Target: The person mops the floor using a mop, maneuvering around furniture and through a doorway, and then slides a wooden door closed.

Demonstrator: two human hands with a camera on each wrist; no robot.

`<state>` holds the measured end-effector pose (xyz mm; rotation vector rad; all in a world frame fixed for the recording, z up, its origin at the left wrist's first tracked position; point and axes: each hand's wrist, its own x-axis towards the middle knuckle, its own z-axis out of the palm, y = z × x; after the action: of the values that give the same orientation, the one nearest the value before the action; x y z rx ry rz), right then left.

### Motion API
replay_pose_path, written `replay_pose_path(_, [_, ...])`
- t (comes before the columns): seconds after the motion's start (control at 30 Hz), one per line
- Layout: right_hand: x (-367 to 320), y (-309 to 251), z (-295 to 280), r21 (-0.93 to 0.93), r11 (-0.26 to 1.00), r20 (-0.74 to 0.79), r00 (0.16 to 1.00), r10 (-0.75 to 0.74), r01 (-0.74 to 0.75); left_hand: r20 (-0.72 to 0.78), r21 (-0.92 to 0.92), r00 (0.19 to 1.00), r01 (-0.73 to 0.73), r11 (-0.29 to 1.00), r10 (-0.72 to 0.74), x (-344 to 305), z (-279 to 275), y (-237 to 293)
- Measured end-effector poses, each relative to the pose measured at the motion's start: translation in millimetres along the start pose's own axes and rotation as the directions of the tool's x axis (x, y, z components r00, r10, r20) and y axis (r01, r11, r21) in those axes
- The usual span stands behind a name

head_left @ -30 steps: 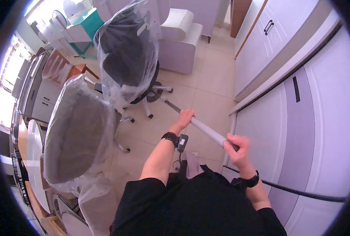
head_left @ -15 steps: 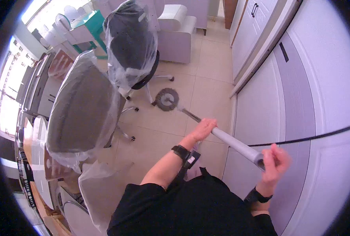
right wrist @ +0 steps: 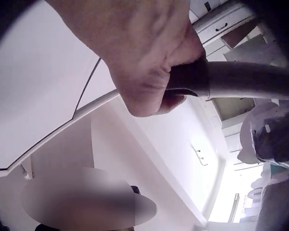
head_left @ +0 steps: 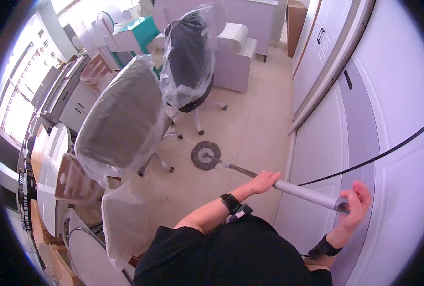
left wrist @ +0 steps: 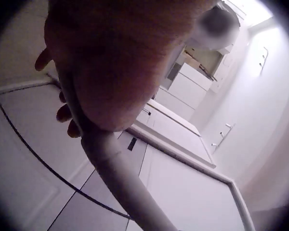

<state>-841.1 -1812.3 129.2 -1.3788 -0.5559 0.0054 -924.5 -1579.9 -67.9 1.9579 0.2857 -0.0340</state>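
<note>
Left hand (head_left: 263, 182) grips the pole (head_left: 307, 193) around its middle, right of center; in the left wrist view, fingertips show past the far side. Right hand (head_left: 355, 205) is closed round the pole's upper end, lower right, some fingers curled. Pole slants from there up-left to the gray mop head (head_left: 206, 163), center of frame, round, fringe spread flat on the floor (head_left: 264, 114).

Floor is pale tile with thin joint lines. Mop head is near the wheeled legs of two plastic-wrapped chairs: gray chair (head_left: 121, 114) left of center, dark chair (head_left: 189, 52) upper center. White panels (head_left: 403, 71) with a gray strip and a black seam fill the right side. White cabinet (head_left: 333, 21) with black handles, upper right. Pale purple unit (head_left: 231, 71) at top, teal desk (head_left: 145, 31) upper left, bright window (head_left: 26, 86) far left. Round boards (head_left: 93, 262) stand lower left. Wall hooks (left wrist: 224, 134) show in the left wrist view, right side.
</note>
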Motion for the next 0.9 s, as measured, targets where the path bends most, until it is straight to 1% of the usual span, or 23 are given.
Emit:
replay_pose_path(0.07, [-4.1,-0.7,9.9,-0.004,1.000,0.086,0.996,-0.021,0.022,-0.031,-0.111,0.996,-0.084,0.990,0.081,-6.3,-5.8,-14.4])
replay_pose_path(0.17, [-7.4,-6.5,32.3,0.020,0.997,0.189,0.979,-0.078,0.076,0.005,-0.098,0.998,0.071,0.993,-0.070,-13.8,-28.2,-15.9])
replay_pose_path(0.2, [-8.2,-9.1,39.8,0.036,0.995,0.226,0.969,-0.099,0.093,0.008,-0.082,0.997,0.082,0.993,-0.082,-15.4,-38.2,-12.3])
replay_pose_path(0.27, [-7.3,-16.2,52.5,0.012,0.997,0.274,0.959,-0.076,0.076,0.011,-0.052,0.994,0.110,0.993,-0.110,-20.0,-55.3,-5.3])
replay_pose_path(0.3, [-6.7,-19.4,57.4,0.002,0.998,0.293,0.954,-0.067,0.070,-0.045,-0.076,0.995,0.089,0.993,-0.093,-22.1,-58.5,-4.2])
replay_pose_path(0.4, [-7.8,-28.1,63.8,0.025,0.997,0.202,0.977,-0.074,0.071,-0.088,-0.029,0.994,0.058,0.998,-0.060,-26.9,-74.3,2.9])
replay_pose_path(0.43, [-7.9,-29.7,65.7,0.035,0.995,0.197,0.976,-0.098,0.092,-0.125,-0.017,0.990,0.056,0.998,-0.058,-29.8,-77.8,4.9])
replay_pose_path(0.6, [-9.0,-34.3,92.8,0.081,0.982,0.230,0.956,-0.184,0.170,-0.345,0.036,0.938,0.044,0.998,-0.029,-39.0,-117.5,7.1])
replay_pose_path(0.67, [-13.1,-23.8,113.0,0.120,0.968,0.250,0.938,-0.242,0.218,-0.415,0.022,0.910,0.024,0.999,-0.013,-43.1,-138.8,-1.4])
replay_pose_path(0.7, [-15.8,-14.4,124.9,0.141,0.961,0.258,0.929,-0.267,0.237,-0.448,0.015,0.894,0.017,1.000,-0.009,-45.4,-149.0,-8.1])
replay_pose_path(0.73, [-17.7,-2.2,139.8,0.192,0.961,0.308,0.917,-0.252,0.199,-0.505,0.056,0.861,-0.025,0.998,0.050,-41.5,-158.7,-28.0])
replay_pose_path(0.77, [-19.0,13.0,157.4,0.239,0.958,0.358,0.903,-0.237,0.156,-0.556,0.098,0.824,-0.064,0.993,0.108,-30.6,-167.5,-61.5])
replay_pose_path(0.8, [-21.7,28.7,179.9,0.106,0.943,0.379,0.864,-0.332,0.316,-0.601,0.144,0.782,-0.101,0.984,0.168,-22.3,-176.8,-91.8])
replay_pose_path(0.83, [-25.0,46.6,204.9,-0.026,0.883,0.410,0.810,-0.418,0.469,-0.601,0.015,0.798,-0.032,0.999,0.034,-19.6,-188.8,-112.2])
replay_pose_path(0.87, [-28.9,69.5,228.1,-0.033,0.881,0.471,0.785,-0.403,0.472,-0.584,-0.114,0.806,0.037,0.993,-0.097,-18.4,-197.3,-133.3])
replay_pose_path(0.9, [-36.0,85.3,255.2,-0.030,0.908,0.531,0.776,-0.339,0.417,-0.590,-0.115,0.799,0.058,0.992,-0.115,-15.2,-198.9,-169.8])
